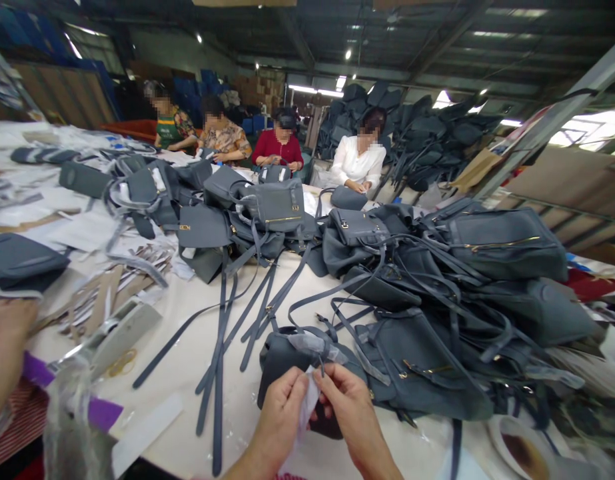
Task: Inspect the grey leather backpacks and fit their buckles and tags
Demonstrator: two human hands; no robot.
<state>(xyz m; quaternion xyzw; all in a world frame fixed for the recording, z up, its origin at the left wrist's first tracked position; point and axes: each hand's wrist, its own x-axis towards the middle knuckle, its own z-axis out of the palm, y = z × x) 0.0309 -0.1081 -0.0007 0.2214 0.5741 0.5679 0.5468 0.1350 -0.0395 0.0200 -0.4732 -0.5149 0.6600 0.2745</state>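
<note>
My left hand [281,408] and my right hand [348,405] meet at the near edge of the table, both pinched on a thin piece of clear plastic wrap [310,393] that runs up to a small dark clasp. The wrap covers part of a grey handbag [282,360] lying flat just behind my hands. A heap of the same grey bags [467,293] with long straps rises to the right of it.
Loose grey straps [220,347] trail across the white table [187,313]. More bags [237,207] are piled mid-table. Paper and card scraps [112,287] lie at left, beside another person's arm [4,347]. Several people sit working at the far end. A cup [517,450] stands at right.
</note>
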